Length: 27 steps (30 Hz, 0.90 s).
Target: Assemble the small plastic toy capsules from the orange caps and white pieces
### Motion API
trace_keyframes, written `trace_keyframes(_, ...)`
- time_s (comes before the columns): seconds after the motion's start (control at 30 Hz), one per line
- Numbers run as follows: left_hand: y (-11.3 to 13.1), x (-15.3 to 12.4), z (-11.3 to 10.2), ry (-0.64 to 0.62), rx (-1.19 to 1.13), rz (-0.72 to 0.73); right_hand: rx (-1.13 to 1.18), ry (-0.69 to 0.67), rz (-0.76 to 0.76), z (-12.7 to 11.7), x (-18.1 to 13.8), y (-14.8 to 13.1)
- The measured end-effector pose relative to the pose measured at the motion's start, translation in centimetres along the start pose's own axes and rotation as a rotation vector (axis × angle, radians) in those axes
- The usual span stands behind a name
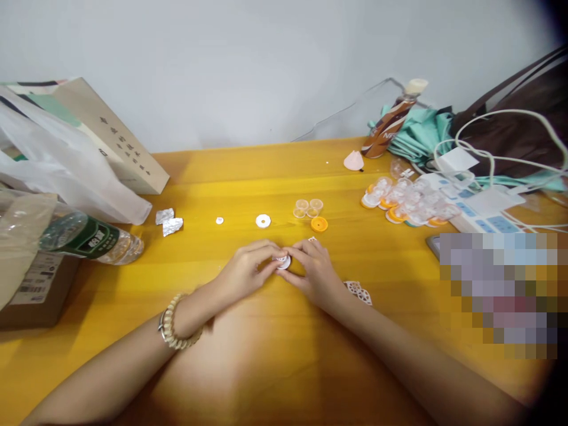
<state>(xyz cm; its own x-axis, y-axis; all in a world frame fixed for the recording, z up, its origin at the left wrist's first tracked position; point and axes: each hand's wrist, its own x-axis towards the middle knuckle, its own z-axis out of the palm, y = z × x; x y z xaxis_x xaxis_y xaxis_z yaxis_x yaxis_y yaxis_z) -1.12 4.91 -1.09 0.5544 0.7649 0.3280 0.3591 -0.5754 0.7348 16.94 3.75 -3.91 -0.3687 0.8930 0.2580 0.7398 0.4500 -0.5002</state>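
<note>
Between the fingertips of both hands, over the middle of the table, is a small round white disc-like piece [284, 262]. My left hand [252, 267] pinches it from the left, while my right hand [313, 269] grips its right side with thumb and forefinger. Just beyond the hands lie a white ring-shaped disc [263, 220], an orange round cap [319, 224] and a pair of small clear cups [314, 207]. A tiny white disc [219, 220] sits farther left. White perforated pieces [358, 292] lie partly behind my right forearm.
Foil scraps [172, 225], a water bottle [97, 239], a cardboard box [39, 296] and bags [106, 136] stand at left. On the right are a cluster of clear-topped pieces [410, 201], a power strip [479, 213] with white cables, a brown bottle [390, 127] and a pink cone-shaped item [354, 160].
</note>
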Motion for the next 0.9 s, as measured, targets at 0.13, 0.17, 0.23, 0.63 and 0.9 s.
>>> trace_keyframes(0.13,-0.2,-0.2,0.1,0.022,-0.006,-0.012,0.008,-0.008,0.0,-0.1,0.0,-0.1)
trace_keyframes(0.17,-0.2,-0.2,0.2,0.026,-0.003,-0.012,0.008,-0.006,-0.001,-0.1,0.0,-0.1)
trace_keyframes(0.23,0.0,-0.3,0.2,0.024,0.006,-0.013,0.009,0.001,-0.006,0.0,0.0,0.0)
trace_keyframes(0.63,0.3,-0.5,0.8,0.033,0.044,-0.025,0.003,-0.024,-0.018,-0.4,-0.3,0.0)
trace_keyframes(0.9,0.4,-0.1,1.6,0.129,0.109,-0.089,0.041,-0.026,-0.023,-0.3,-0.3,0.0)
